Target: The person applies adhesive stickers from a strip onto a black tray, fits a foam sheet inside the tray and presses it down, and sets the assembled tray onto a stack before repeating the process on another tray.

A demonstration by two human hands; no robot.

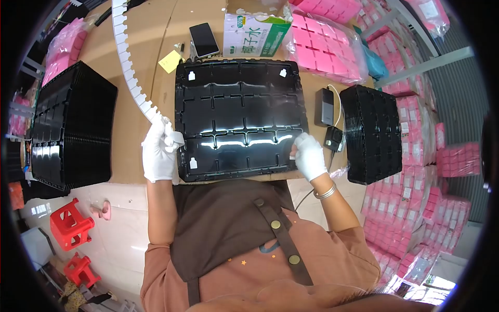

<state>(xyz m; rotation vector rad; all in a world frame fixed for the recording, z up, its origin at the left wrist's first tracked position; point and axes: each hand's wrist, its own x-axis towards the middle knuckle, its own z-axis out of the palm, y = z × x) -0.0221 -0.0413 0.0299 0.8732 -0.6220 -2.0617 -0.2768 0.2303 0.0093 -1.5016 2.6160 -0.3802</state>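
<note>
A black plastic tray [241, 117] lies in front of me with its ribbed face up. Small white stickers sit at three of its corners, one being the top left sticker [192, 76]. My left hand [160, 153], in a white glove, grips the end of a long white sticker strip [125, 57] beside the tray's left edge. The strip curves up and away over the table. At the tray's lower right corner, my gloved right hand [310, 157] has its fingers closed around a small white sticker [292, 158], partly hidden by them.
Stacks of black trays stand left [73, 127] and right [373, 135]. Behind the tray are a phone [204, 40], yellow sticky notes [170, 62], a carton [254, 34] and bagged pink trays [322, 47]. A power bank [325, 106] with cables lies right. Red stools [73, 223] stand on the floor.
</note>
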